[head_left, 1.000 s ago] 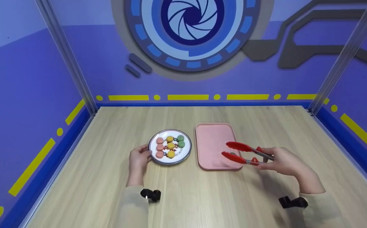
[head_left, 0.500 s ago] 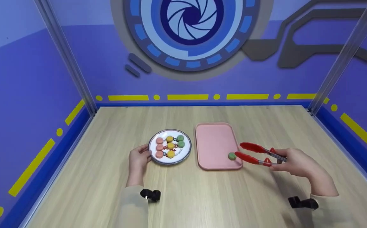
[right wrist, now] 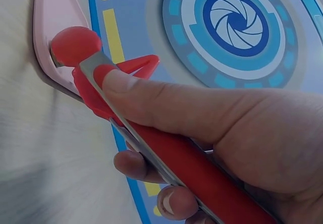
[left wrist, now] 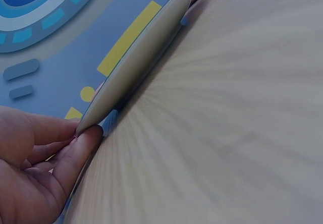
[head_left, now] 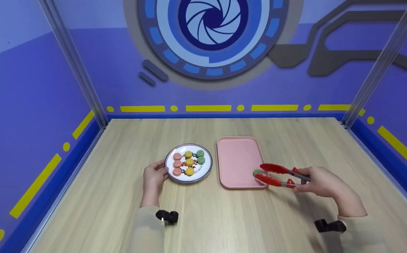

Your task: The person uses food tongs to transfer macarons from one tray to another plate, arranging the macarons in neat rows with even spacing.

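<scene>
My left hand point(head_left: 154, 176) pinches the rim of a round white plate point(head_left: 206, 173) with a dark edge; the left wrist view shows thumb and fingers on the plate's edge point(left wrist: 136, 57). On it lie three pink macarons point(head_left: 177, 164), three yellow macarons point(head_left: 189, 162) and two green macarons point(head_left: 200, 160). With my right hand point(head_left: 324, 182) I hold red-tipped metal tongs point(head_left: 275, 168), their arms spread apart. The tongs' tips reach over the right edge of a pink tray point(head_left: 238, 151). There a single green macaron point(head_left: 257, 172) lies, partly covered by the lower tip.
The wooden table point(head_left: 203, 218) carries plate and tray side by side, with a narrow gap between them. Purple-blue panels point(head_left: 84, 70) with metal corner posts point(head_left: 375, 66) enclose it at the back and sides. Both wrists wear black camera mounts point(head_left: 167, 216).
The tongs first drew back to the right, uncovering the green macaron on the tray, then came left again over it. My left hand and the plate have stayed put.
</scene>
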Demonstrator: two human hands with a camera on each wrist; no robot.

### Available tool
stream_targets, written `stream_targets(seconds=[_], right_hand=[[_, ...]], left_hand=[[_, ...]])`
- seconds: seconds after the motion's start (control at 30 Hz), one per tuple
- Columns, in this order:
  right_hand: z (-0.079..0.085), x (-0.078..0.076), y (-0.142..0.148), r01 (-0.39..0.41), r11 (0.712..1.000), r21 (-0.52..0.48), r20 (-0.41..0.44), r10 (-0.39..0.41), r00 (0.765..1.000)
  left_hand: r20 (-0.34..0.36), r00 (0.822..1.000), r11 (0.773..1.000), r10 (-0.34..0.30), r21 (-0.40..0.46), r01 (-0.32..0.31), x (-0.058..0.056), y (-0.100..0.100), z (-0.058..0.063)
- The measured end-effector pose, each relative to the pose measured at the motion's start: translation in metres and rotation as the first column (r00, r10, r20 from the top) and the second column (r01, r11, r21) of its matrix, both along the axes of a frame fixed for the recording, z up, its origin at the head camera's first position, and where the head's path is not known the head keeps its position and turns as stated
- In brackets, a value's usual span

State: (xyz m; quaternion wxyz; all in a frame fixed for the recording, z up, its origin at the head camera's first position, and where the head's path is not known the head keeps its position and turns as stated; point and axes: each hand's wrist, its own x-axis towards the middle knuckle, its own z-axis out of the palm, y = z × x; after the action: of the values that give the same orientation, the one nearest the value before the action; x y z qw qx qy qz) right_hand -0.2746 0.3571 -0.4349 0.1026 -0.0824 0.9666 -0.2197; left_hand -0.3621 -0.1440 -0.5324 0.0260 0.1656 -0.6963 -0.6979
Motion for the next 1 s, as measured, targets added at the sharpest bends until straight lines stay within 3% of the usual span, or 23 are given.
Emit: stream_targets(seconds=[0.3,1.0], right_hand=[[0.000,-0.002,-0.009,-0.035,0.998,0.051,-0.046,0.037,0.998],[0.010,-0.008,-0.018,-0.057,0.996,0.071,-0.028,0.059,0.998]], left_hand=[[-0.006,1.000,1.000,-0.002,-0.015,0.002,-0.001,0.001,0.001],[-0.005,1.000,1.000,-0.011,-0.027,0.010,-0.001,-0.001,0.000]])
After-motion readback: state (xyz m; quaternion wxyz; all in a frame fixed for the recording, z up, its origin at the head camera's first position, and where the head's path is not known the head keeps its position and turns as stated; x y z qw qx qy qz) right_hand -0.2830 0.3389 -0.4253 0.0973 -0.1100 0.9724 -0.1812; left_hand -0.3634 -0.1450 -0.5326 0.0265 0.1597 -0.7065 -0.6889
